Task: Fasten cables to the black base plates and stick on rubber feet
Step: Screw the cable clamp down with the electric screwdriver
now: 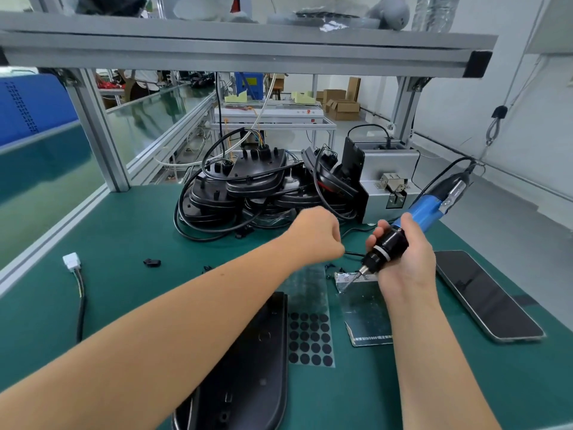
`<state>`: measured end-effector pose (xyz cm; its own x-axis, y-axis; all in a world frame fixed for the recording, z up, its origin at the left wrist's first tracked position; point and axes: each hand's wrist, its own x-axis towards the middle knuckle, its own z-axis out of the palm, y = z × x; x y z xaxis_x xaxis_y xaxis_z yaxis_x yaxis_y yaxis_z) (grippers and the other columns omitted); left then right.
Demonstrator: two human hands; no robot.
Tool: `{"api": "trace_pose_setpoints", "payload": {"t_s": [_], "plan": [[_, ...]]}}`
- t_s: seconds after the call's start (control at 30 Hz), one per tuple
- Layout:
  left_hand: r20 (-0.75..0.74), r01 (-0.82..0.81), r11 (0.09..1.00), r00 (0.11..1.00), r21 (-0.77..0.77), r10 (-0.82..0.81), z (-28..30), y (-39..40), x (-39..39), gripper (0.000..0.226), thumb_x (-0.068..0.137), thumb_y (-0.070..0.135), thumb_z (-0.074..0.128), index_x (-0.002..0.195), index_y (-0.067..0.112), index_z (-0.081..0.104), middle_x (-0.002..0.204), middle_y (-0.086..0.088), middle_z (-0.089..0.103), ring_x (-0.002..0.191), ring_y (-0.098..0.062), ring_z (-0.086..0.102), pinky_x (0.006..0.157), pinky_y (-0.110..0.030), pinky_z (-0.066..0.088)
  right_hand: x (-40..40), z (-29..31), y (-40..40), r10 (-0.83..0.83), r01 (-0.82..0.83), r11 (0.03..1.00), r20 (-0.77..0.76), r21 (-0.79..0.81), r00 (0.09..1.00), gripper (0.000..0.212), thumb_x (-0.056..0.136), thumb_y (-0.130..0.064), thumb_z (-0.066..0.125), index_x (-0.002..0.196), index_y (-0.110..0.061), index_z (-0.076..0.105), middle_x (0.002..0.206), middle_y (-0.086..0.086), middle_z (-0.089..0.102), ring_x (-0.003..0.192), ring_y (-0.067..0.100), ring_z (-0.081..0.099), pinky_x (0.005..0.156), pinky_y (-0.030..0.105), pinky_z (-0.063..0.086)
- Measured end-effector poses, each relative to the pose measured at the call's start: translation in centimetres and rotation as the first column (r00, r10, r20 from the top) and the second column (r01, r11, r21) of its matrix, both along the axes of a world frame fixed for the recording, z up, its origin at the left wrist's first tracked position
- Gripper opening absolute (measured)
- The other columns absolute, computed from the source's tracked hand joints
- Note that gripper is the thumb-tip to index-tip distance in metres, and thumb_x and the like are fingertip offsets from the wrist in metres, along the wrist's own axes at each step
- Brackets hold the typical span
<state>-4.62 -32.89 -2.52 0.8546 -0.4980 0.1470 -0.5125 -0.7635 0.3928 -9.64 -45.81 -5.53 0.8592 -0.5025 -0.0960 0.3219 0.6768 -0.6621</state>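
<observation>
**Screwdriver loaded at the screw patch, base plate waiting below**

Right hand wrapped tight round the black collar of the blue electric screwdriver, fingers clamped on it, tool tilted so the bit points down and left. Tip resting on, or just above, a shiny foil bag lying directly under the hand, beside a few small black screws; judged to be picking up a screw on the bit, hence the low grip near the nose for aim. Tool's cable running up and away behind the hand, slack enough not to pull.

Left hand just to the left, closed in a loose fist, knuckles up; whether anything small is pinched inside, cannot tell. Thin black cable lying between the two hands.

Below the left hand, a clear sheet of round black rubber feet, upper rows already bare, kept within easy reach for the sticking step. Touching its left edge, a black base plate lying flat under the left forearm, no cable seen on it yet.

Beyond both hands, a pile of black plates with cables, and a grey screw feeder box beside it. Right of the right hand, a phone face up on the green bench. Far left, a white plug on a lead.
</observation>
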Motion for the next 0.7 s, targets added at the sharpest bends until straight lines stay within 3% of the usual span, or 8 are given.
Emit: {"api": "trace_pose_setpoints", "payload": {"t_s": [0.07,0.13,0.27,0.37,0.47,0.57,0.7], "plan": [[-0.165,-0.098,0.953,0.985,-0.285,0.052,1.5,1.7,-0.8,0.010,0.074,0.010,0.067,0.066,0.016,0.068,0.059,0.009,0.062,0.052,-0.003,0.052,0.050,-0.014,0.042,-0.5,0.5,0.3,0.045,-0.050,0.996,0.070,0.072,0.997,0.011,0.095,-0.021,0.058,0.096,-0.012,0.051,0.076,0.007,0.064,0.063,0.014,0.060,0.059,0.027,0.055],[-0.342,-0.178,0.856,0.940,-0.485,0.002,2.4,3.7,-2.1,0.011,0.071,0.002,0.067,0.064,0.011,0.065,0.052,0.006,0.060,0.047,-0.005,0.050,0.049,-0.016,0.041,-1.0,0.9,1.0,0.075,-0.089,0.990,0.123,0.113,0.990,0.009,0.095,-0.018,0.057,0.095,-0.012,0.050,0.077,0.008,0.064,0.062,0.014,0.059,0.059,0.027,0.055],[-0.529,-0.294,0.701,0.837,-0.650,-0.140,2.8,7.7,-4.7,0.016,0.074,-0.008,0.064,0.073,0.008,0.063,0.068,-0.008,0.069,0.054,-0.009,0.056,0.051,-0.018,0.043,-1.9,2.6,3.3,0.111,-0.152,0.971,0.217,0.184,0.970,0.006,0.095,-0.014,0.053,0.094,-0.013,0.047,0.075,0.006,0.060,0.058,0.013,0.054,0.061,0.025,0.049],[-0.595,-0.417,0.510,0.762,-0.753,-0.255,2.8,10.4,-6.1,0.013,0.080,-0.007,0.064,0.084,0.005,0.063,0.084,-0.016,0.072,0.061,-0.012,0.062,0.053,-0.017,0.046,-2.7,4.5,5.3,0.113,-0.187,0.957,0.312,0.220,0.943,0.005,0.094,-0.014,0.053,0.094,-0.012,0.049,0.075,0.005,0.060,0.058,0.013,0.054,0.063,0.027,0.047],[-0.626,-0.570,0.263,0.674,-0.778,-0.392,2.6,12.3,-7.8,0.008,0.080,0.003,0.068,0.086,0.003,0.064,0.090,-0.017,0.073,0.062,-0.011,0.063,0.047,-0.013,0.045,-3.8,6.7,7.2,0.099,-0.198,0.958,0.408,0.207,0.908,0.006,0.093,-0.014,0.055,0.094,-0.012,0.050,0.077,0.005,0.060,0.061,0.013,0.055,0.067,0.028,0.048],[-0.591,-0.707,0.029,0.567,-0.707,-0.574,2.4,13.2,-9.7,0.015,0.070,0.006,0.071,0.083,0.000,0.068,0.085,-0.015,0.070,0.060,-0.012,0.060,0.044,-0.014,0.044,-4.8,8.2,9.2,0.092,-0.189,0.967,0.452,0.174,0.887,0.008,0.094,-0.015,0.055,0.097,-0.011,0.050,0.078,0.004,0.060,0.064,0.014,0.056,0.070,0.030,0.049],[-0.480,-0.779,-0.155,0.516,-0.608,-0.710,2.7,13.0,-11.7,0.009,0.068,0.005,0.073,0.075,0.000,0.073,0.085,-0.014,0.067,0.061,-0.013,0.061,0.045,-0.015,0.044,-5.6,8.8,11.1,0.105,-0.166,0.982,0.466,0.093,0.879,0.004,0.095,-0.017,0.054,0.093,-0.013,0.052,0.079,0.002,0.060,0.066,0.013,0.055,0.071,0.030,0.050]]}}
